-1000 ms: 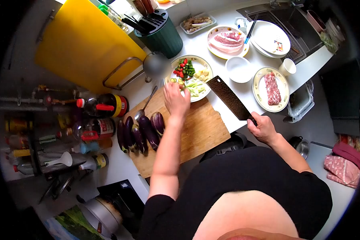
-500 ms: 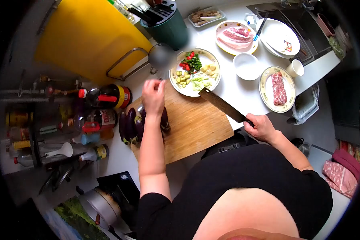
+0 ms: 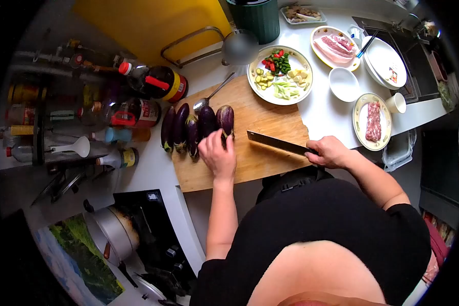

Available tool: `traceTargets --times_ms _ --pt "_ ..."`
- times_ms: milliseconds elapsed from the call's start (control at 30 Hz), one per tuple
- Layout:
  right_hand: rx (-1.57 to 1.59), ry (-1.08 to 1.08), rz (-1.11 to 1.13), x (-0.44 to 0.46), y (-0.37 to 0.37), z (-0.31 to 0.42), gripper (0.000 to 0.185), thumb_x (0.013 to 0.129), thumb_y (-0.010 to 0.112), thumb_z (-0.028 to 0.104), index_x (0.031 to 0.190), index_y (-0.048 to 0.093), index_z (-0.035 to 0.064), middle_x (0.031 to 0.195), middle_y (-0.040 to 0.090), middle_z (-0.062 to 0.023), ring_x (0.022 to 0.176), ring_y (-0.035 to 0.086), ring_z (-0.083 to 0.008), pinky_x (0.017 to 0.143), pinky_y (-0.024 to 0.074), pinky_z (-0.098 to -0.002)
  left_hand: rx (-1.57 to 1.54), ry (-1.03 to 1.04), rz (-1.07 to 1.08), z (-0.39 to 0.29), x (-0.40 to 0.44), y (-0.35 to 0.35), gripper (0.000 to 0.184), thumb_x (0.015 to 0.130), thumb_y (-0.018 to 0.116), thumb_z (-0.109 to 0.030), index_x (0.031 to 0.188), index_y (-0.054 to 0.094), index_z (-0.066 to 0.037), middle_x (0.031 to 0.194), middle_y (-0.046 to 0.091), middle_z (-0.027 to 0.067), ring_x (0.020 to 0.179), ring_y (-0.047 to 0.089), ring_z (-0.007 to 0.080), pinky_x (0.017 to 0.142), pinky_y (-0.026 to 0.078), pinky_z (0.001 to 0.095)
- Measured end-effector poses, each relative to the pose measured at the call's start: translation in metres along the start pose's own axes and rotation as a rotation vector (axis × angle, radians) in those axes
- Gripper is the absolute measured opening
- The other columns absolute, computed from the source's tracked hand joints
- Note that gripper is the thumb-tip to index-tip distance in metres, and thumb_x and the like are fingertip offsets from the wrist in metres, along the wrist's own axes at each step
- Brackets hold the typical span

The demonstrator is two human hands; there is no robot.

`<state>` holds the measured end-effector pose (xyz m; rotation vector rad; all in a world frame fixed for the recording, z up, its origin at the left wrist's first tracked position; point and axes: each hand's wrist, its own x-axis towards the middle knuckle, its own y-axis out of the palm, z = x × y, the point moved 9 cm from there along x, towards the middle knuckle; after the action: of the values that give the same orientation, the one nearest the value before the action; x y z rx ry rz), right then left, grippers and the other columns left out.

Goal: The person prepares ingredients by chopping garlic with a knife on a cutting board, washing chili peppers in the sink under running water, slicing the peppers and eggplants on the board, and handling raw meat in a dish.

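Several dark purple eggplants (image 3: 192, 130) lie side by side at the left part of the wooden cutting board (image 3: 270, 120). My left hand (image 3: 219, 155) is at the lower ends of the two rightmost ones, fingers apart and touching or just over the stem of the rightmost eggplant (image 3: 225, 119). Whether it touches is unclear. My right hand (image 3: 329, 152) is closed round the handle of a black cleaver (image 3: 278, 142), whose blade points left over the board's right part. A metal spoon (image 3: 203, 103) rests behind the eggplants.
Behind the board is a plate (image 3: 255, 87) of chopped vegetables. To the right stand a white bowl (image 3: 343, 84), a plate of ribs (image 3: 359, 136) and a plate of pork (image 3: 316, 46). Bottles (image 3: 168, 84) stand left; a pot (image 3: 112, 234) sits lower left.
My left hand has moved from near the vegetable plate and spoon down to the eggplants. The cleaver has swung away from the plate to lower over the board. The view has shifted.
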<state>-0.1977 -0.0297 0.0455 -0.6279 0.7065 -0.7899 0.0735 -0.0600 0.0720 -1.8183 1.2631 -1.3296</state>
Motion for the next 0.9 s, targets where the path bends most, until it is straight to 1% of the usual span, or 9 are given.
traceTargets --times_ms 100,300,400,500,667,767,800,833,900 --pt "-0.025 0.018 0.125 0.004 0.005 0.002 0.027 0.085 0.056 0.032 0.079 0.055 0.0056 0.06 0.057 -0.019 0.062 0.057 -0.0396 0.061 0.0461 -0.0473 0.178 -0.01 0.099 0.0 0.02 0.023 0.046 0.074 0.072 -0.03 0.111 0.057 -0.007 0.107 0.057 0.0089 0.103 0.047 0.0293 0.088 0.039 0.0425" --pt "-0.082 0.019 0.13 0.004 0.004 -0.004 0.027 0.085 0.055 0.033 0.083 0.058 0.0057 0.063 0.058 -0.019 0.063 0.058 -0.0387 0.062 0.0464 -0.0467 0.28 -0.122 0.318 0.002 0.034 0.05 0.062 0.07 0.075 -0.031 0.115 0.045 -0.003 0.103 0.05 0.0151 0.099 0.048 0.0324 0.083 0.044 0.0439" --pt "-0.051 0.08 -0.088 0.002 -0.014 -0.015 0.024 0.085 0.055 0.03 0.082 0.056 0.006 0.062 0.057 -0.0184 0.062 0.058 -0.0384 0.061 0.0465 -0.0467 0.259 0.035 0.187 -0.019 0.026 0.045 0.058 0.068 0.075 -0.028 0.11 0.043 -0.002 0.101 0.05 0.0152 0.095 0.051 0.0327 0.074 0.049 0.0422" --pt "0.007 0.104 -0.202 -0.004 -0.024 -0.017 0.02 0.084 0.057 0.026 0.08 0.056 0.0062 0.059 0.056 -0.018 0.059 0.057 -0.0384 0.058 0.0466 -0.0467 0.156 -0.019 0.287 -0.023 0.014 0.056 0.062 0.069 0.075 -0.026 0.113 0.039 -0.001 0.103 0.05 0.0178 0.094 0.053 0.0354 0.073 0.05 0.0434" --pt "-0.021 0.054 -0.328 -0.007 -0.019 -0.009 0.021 0.084 0.057 0.025 0.078 0.055 0.0048 0.057 0.055 -0.018 0.056 0.058 -0.0379 0.055 0.047 -0.0464 -0.093 -0.16 0.431 -0.031 -0.008 0.059 0.062 0.069 0.077 -0.035 0.1 0.036 0.0 0.094 0.052 0.0257 0.085 0.056 0.0438 0.074 0.047 0.0494" --pt "-0.037 0.037 -0.354 -0.005 -0.011 -0.002 0.02 0.083 0.057 0.024 0.079 0.055 0.0047 0.056 0.056 -0.0172 0.055 0.059 -0.0357 0.054 0.0481 -0.0452 -0.207 -0.231 0.46 -0.039 -0.024 0.056 0.057 0.071 0.075 -0.037 0.095 0.04 0.0 0.087 0.056 0.0241 0.08 0.057 0.042 0.068 0.046 0.0482" --pt "-0.047 0.016 -0.351 -0.005 -0.008 0.003 0.018 0.083 0.057 0.023 0.081 0.056 0.0051 0.057 0.056 -0.0164 0.055 0.059 -0.0347 0.053 0.0483 -0.0445 -0.295 -0.292 0.465 -0.038 -0.027 0.054 0.049 0.073 0.074 -0.039 0.084 0.045 -0.001 0.077 0.058 0.0203 0.074 0.058 0.0384 0.065 0.046 0.0443" --pt "-0.058 -0.004 -0.347 -0.004 -0.005 0.007 0.017 0.082 0.058 0.023 0.083 0.057 0.0055 0.057 0.057 -0.0157 0.054 0.059 -0.0337 0.052 0.0485 -0.0437 -0.294 -0.292 0.466 -0.036 -0.031 0.058 0.049 0.073 0.074 -0.039 0.084 0.045 -0.001 0.077 0.058 0.0203 0.074 0.058 0.0384 0.065 0.046 0.0443" --pt "-0.074 -0.067 -0.376 -0.005 -0.005 0.014 0.018 0.082 0.058 0.021 0.091 0.058 0.0062 0.057 0.057 -0.0146 0.054 0.06 -0.0323 0.05 0.0486 -0.0422 -0.468 -0.428 0.445 -0.019 -0.044 0.073 0.047 0.076 0.073 -0.04 0.07 0.046 -0.002 0.062 0.055 0.0157 0.061 0.057 0.0305 0.059 0.045 0.0393"
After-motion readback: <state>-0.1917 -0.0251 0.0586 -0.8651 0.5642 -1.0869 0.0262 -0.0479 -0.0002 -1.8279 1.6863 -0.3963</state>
